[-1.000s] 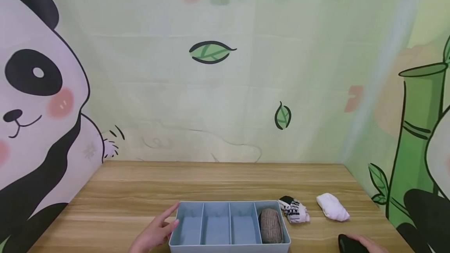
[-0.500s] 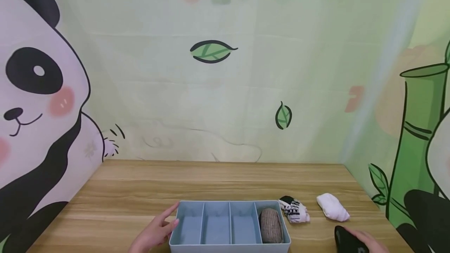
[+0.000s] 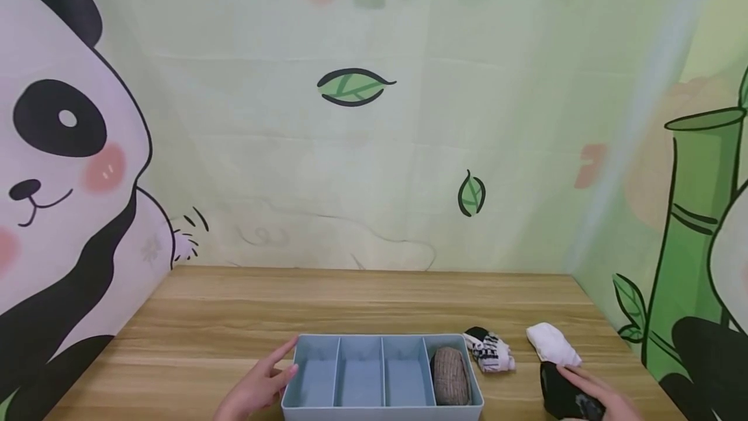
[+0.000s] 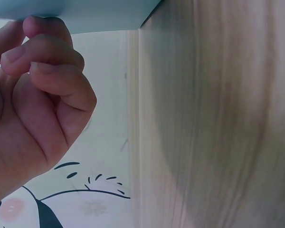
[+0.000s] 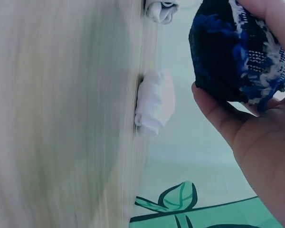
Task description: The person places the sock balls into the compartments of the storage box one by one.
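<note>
My right hand (image 3: 604, 398) grips a rolled black sock (image 3: 562, 392) above the table's right side. The right wrist view shows blue and white loose threads on this sock, with the thumb and fingers around it. A pale blue divided box (image 3: 382, 413) stands at the front, and my left hand (image 3: 257, 387) touches its left side with index finger and thumb. In the left wrist view the other fingers (image 4: 61, 80) are loosely bent beneath the box wall. A rolled brown-grey sock (image 3: 451, 375) lies in the rightmost compartment; the other compartments are bare.
A black-and-white patterned rolled sock (image 3: 493, 351) lies just beyond the box's right side. Farther right is a rolled white sock (image 3: 552, 343), partly overlapped by the black one in the head view. Behind the wooden table (image 3: 350, 304) hangs a printed panda backdrop (image 3: 380, 167).
My right hand has brought the black sock up and leftward from the lower right, toward the white sock. The left hand and the box have stayed in place.
</note>
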`<state>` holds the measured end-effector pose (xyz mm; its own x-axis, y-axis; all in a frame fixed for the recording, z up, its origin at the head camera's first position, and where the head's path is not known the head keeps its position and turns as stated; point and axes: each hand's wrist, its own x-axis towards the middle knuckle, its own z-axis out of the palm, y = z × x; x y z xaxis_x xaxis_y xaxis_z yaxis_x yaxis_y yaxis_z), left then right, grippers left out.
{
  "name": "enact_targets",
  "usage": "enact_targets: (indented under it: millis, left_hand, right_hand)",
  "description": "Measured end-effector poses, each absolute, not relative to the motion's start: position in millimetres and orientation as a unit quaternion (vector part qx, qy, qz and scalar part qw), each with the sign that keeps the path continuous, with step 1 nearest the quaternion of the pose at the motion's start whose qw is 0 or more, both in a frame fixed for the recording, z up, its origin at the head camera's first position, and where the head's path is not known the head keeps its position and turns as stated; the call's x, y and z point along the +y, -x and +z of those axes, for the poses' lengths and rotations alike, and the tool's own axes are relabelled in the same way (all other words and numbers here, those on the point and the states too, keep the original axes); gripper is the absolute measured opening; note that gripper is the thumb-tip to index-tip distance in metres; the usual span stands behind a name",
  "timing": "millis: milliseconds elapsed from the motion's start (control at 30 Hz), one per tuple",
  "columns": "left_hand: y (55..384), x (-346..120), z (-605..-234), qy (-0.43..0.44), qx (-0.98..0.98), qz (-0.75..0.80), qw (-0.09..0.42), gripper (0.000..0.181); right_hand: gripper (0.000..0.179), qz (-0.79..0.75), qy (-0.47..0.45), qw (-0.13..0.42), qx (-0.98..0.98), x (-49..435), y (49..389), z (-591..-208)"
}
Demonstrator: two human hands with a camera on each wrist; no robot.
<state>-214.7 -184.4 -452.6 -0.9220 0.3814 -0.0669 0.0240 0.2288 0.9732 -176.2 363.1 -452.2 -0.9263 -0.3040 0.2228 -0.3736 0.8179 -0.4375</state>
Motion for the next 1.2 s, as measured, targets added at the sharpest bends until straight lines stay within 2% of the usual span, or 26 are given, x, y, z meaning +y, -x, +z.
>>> enact_targets:
  millis: [100,300,567,767,1200]
  left_hand:
    - [214,-184,-452,-0.134,0.769,0.607,0.148,0.061]
    - [214,-184,-453,-0.133,0.770,0.606,0.145,0.060]
    - [214,-185,-455,-0.132,0.768,0.609,0.148,0.060]
    - [216,-185,-455,-0.127,0.770,0.606,0.150,0.060]
    - [216,-184,-454,-0.121,0.774,0.603,0.151,0.058]
  right_hand:
    - [0.071,0.269,-0.118,0.043,-0.955,351,173,-446]
    - [0.077,0.279,-0.075,0.037,-0.957,336,173,-439]
    - [0.073,0.302,-0.110,0.073,-0.944,319,180,-432]
    - [0.073,0.320,-0.097,0.086,-0.938,306,184,-430]
    - [0.068,0.357,-0.130,0.137,-0.915,284,188,-431]
